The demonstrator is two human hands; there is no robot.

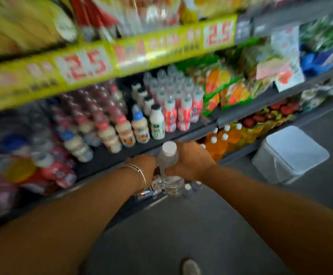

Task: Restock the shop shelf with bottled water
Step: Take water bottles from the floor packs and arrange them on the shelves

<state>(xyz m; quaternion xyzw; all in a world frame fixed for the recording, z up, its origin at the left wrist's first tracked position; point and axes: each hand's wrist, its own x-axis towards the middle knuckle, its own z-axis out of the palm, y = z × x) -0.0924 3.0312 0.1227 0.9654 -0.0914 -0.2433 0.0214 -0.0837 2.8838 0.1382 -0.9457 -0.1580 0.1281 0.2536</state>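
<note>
2 forearms | right hand (189,161) grips 1 water bottle (168,157) | left hand (143,165) grip unclear | 2 "2.5" tags (85,64)

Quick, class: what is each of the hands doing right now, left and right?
Left hand: at the side of the water bottle; its fingers are hidden, so the grip cannot be told.
Right hand: curled round the same water bottle, holding it.

A yellow-green price strip (110,62) runs along the front edge of the upper shelf. On it, two white tags show the red number "2.5", one (84,64) toward the left end, one (218,34) toward the right. Other print is too blurred to read.
</note>
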